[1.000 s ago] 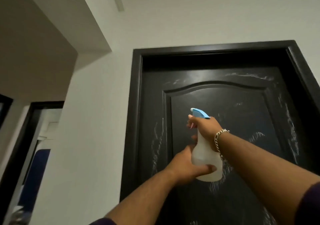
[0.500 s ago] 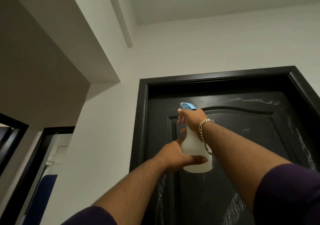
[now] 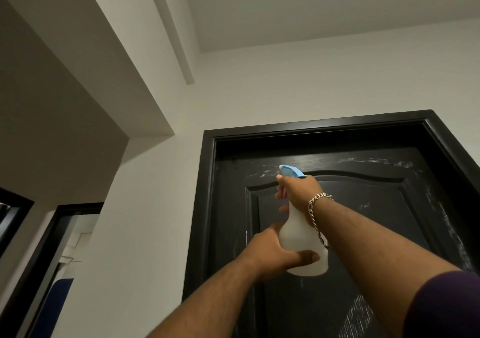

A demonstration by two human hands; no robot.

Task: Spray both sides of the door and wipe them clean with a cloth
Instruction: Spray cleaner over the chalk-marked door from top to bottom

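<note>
A black panelled door point(image 3: 368, 207) stands shut in its black frame, streaked with white marks along its top and right side. In front of it I hold up a white spray bottle point(image 3: 298, 236) with a light blue trigger head. My right hand point(image 3: 298, 192), with a chain bracelet at the wrist, grips the bottle's neck with fingers at the trigger. My left hand point(image 3: 275, 255) cups the bottle's base from below, thumb across its front. The nozzle points at the door's upper left part. No cloth is in view.
A white wall point(image 3: 145, 220) runs left of the door frame point(image 3: 205, 194), under a stepped ceiling. At far left another dark-framed doorway point(image 3: 65, 246) opens onto a lit room.
The view has tilted upward and the bottle has risen toward the top of the door. Both hands keep the same hold on it.
</note>
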